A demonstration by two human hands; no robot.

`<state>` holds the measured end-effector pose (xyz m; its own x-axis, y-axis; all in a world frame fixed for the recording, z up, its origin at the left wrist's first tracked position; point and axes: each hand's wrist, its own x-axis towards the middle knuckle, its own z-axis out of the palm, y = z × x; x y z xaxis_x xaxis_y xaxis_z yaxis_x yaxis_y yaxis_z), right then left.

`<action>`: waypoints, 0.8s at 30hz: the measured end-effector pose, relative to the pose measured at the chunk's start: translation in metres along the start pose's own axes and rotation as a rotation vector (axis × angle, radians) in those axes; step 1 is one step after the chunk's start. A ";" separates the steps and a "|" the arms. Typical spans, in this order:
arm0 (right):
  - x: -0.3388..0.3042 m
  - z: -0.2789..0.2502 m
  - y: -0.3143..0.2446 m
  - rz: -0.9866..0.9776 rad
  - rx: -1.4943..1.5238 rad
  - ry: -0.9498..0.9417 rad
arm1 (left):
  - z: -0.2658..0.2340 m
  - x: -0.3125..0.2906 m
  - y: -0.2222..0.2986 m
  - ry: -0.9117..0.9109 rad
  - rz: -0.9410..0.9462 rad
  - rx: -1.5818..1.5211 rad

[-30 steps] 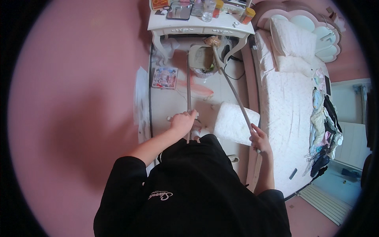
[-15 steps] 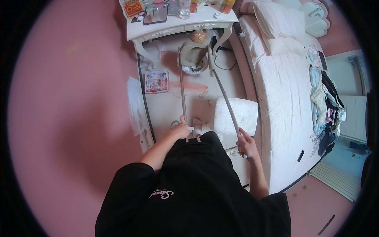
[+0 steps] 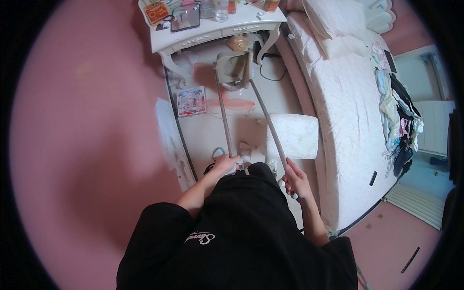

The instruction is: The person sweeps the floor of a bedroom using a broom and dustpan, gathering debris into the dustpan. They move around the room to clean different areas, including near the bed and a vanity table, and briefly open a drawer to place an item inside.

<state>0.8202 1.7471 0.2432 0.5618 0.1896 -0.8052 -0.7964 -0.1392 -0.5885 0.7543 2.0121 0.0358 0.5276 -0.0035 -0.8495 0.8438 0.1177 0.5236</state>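
My left hand is closed around the top of a long-handled dustpan. The grey-beige pan hangs over a small waste bin and hides most of it. In my right hand is the grey stick of a broom, its fingers wrapped round the upper end. The broom head stands against the right side of the pan. What lies in the bin is mostly covered.
Ahead is a white dressing table with bottles and a mirror. A white padded stool stands right of the broom, beside the bed. A flat picture box and a reddish sheer strip lie on the floor.
The pan has turned so more of its inside shows, and it covers more of the bin. The broom head has moved closer against the pan. The whole view has shifted slightly.
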 end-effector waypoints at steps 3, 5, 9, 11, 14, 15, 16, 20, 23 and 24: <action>-0.003 0.004 0.003 -0.007 -0.085 -0.013 | -0.013 -0.023 0.022 0.096 0.022 0.304; -0.001 0.006 0.007 -0.012 -0.092 -0.019 | -0.016 -0.039 0.038 0.196 0.039 0.461; 0.009 0.019 0.011 -0.049 -0.035 -0.025 | -0.025 -0.059 0.056 0.410 0.041 0.684; 0.011 0.022 0.013 -0.053 0.007 -0.038 | -0.036 -0.071 0.068 0.470 0.035 0.754; 0.002 0.025 0.008 -0.033 0.032 -0.049 | -0.062 -0.075 0.077 0.504 0.013 0.813; -0.003 0.024 0.007 -0.031 0.047 -0.050 | -0.070 -0.069 0.074 0.503 -0.004 0.821; -0.009 0.020 0.010 -0.028 0.064 -0.053 | -0.075 -0.063 0.070 0.504 -0.022 0.831; -0.024 0.009 0.013 -0.011 0.081 -0.054 | -0.080 -0.048 0.058 0.509 -0.070 0.831; -0.031 0.001 0.022 -0.007 0.109 -0.058 | -0.077 -0.045 0.054 0.527 -0.035 0.881; -0.033 0.000 0.024 -0.015 0.115 -0.059 | -0.076 -0.045 0.054 0.531 -0.019 0.887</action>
<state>0.7828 1.7374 0.2554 0.5622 0.2484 -0.7888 -0.8104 -0.0246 -0.5854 0.7682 2.0944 0.0970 0.5836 0.4668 -0.6645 0.7342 -0.6529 0.1862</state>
